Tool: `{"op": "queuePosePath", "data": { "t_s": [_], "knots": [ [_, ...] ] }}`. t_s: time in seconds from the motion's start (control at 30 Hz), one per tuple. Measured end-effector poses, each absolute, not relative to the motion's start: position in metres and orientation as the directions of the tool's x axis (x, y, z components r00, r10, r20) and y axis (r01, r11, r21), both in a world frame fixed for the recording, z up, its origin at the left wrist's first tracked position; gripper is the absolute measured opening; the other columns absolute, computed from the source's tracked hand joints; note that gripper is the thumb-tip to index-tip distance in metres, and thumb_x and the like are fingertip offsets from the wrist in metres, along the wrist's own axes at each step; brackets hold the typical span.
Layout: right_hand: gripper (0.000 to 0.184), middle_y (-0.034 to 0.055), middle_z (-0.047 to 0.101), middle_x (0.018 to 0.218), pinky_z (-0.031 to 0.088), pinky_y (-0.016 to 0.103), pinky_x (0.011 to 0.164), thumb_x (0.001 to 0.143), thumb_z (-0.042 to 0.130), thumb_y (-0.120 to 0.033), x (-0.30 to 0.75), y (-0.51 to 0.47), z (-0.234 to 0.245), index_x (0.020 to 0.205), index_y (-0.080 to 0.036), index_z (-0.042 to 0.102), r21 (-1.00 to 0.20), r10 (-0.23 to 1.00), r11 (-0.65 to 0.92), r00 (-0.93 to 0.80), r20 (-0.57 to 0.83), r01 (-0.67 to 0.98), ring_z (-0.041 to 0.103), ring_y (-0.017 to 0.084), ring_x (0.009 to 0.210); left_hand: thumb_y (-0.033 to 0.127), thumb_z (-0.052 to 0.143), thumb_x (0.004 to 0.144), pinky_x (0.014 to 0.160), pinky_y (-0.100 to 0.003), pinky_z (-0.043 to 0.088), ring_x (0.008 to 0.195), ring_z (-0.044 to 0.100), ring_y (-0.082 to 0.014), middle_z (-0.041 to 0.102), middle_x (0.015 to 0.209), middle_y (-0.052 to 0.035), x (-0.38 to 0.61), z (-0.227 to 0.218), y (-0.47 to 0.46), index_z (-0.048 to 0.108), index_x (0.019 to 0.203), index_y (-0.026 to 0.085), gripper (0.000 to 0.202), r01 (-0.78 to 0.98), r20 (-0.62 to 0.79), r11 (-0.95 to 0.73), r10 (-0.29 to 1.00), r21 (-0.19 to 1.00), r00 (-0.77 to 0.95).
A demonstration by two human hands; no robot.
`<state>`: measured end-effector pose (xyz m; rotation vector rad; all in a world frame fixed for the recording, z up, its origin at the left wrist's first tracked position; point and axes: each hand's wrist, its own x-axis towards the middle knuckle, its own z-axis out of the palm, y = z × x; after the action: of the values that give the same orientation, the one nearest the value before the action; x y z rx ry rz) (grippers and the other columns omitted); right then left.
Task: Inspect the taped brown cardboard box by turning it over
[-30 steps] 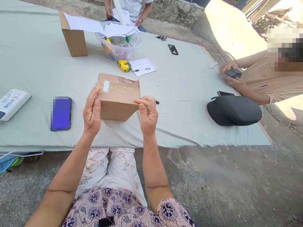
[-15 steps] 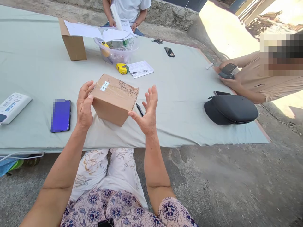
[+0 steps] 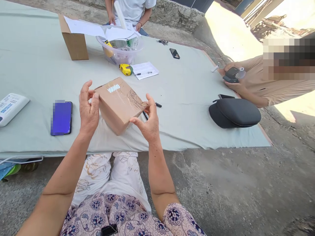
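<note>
A closed brown cardboard box (image 3: 115, 106) is at the table's near edge, with a blue-and-white patterned sticker (image 3: 113, 88), clear tape and dark scribbled lines on top. My left hand (image 3: 89, 109) is at its left end, thumb against the side and some fingertips hidden behind the corner. On the right end, my right hand (image 3: 147, 123) grips the box between thumb and fingers. A black pen (image 3: 158, 105) lies partly hidden behind my right hand. Whether the box's underside touches the cloth is hard to see.
Left of the box lie a phone (image 3: 62, 118) and a white device (image 3: 12, 108). Beyond are a tape measure (image 3: 126, 69), a written sheet (image 3: 147, 70), a filled plastic basin (image 3: 123, 56) and another box (image 3: 79, 46). A black case (image 3: 235, 113) sits right, near a seated person (image 3: 253, 77).
The box has turned clockwise as seen from above. My right hand, spread apart from the box before, has closed onto its right end. My left hand stays at the left end.
</note>
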<state>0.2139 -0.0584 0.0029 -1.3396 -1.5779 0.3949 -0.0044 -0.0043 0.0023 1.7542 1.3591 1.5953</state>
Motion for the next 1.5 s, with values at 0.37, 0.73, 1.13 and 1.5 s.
{"op": "queuePosePath", "data": {
  "t_s": [0.37, 0.73, 1.13, 1.5],
  "knots": [
    [0.041, 0.0051, 0.07, 0.102, 0.059, 0.034, 0.081, 0.091, 0.065, -0.053, 0.196, -0.075, 0.01, 0.123, -0.028, 0.067, -0.861, 0.854, 0.344, 0.256, 0.453, 0.375, 0.066, 0.017, 0.092, 0.052, 0.067, 0.09, 0.099, -0.04, 0.059, 0.136, 0.054, -0.0273, 0.057, 0.142, -0.0111, 0.01, -0.003, -0.071, 0.055, 0.136, 0.028, 0.052, 0.27, 0.572, -0.543, 0.819, 0.795, -0.037],
    [0.052, 0.0054, 0.067, 0.113, 0.058, 0.039, 0.09, 0.085, 0.073, -0.05, 0.2, -0.076, 0.005, 0.131, -0.031, 0.06, -0.821, 0.79, 0.374, 0.315, 0.525, 0.43, 0.065, 0.02, 0.104, 0.046, 0.05, 0.101, 0.106, -0.037, 0.055, 0.12, 0.066, -0.0206, 0.07, 0.128, -0.0044, -0.011, 0.017, -0.021, 0.065, 0.127, 0.031, 0.034, 0.31, 0.558, -0.523, 0.829, 0.794, -0.03],
    [0.042, 0.0067, 0.066, 0.131, 0.053, 0.041, 0.101, 0.095, 0.059, -0.05, 0.216, -0.049, -0.005, 0.132, -0.031, 0.054, -0.872, 0.848, 0.361, 0.273, 0.455, 0.331, 0.066, 0.02, 0.115, 0.046, 0.067, 0.091, 0.088, -0.04, 0.061, 0.128, 0.054, -0.0275, 0.053, 0.132, -0.0121, 0.008, 0.005, -0.073, 0.058, 0.132, 0.028, 0.046, 0.462, 0.733, -0.624, 0.674, 0.631, -0.091],
    [0.023, 0.0001, 0.062, 0.1, 0.05, 0.026, 0.075, 0.095, 0.059, -0.048, 0.213, -0.046, -0.003, 0.105, -0.028, 0.057, -0.823, 0.749, 0.452, 0.355, 0.56, 0.345, 0.061, 0.011, 0.086, 0.049, 0.059, 0.096, 0.125, -0.057, 0.036, 0.148, 0.046, -0.0286, 0.053, 0.147, -0.0075, -0.002, -0.012, -0.012, 0.066, 0.111, 0.028, 0.027, 0.177, 0.714, -0.709, 0.699, 0.682, 0.05]
  ]
}}
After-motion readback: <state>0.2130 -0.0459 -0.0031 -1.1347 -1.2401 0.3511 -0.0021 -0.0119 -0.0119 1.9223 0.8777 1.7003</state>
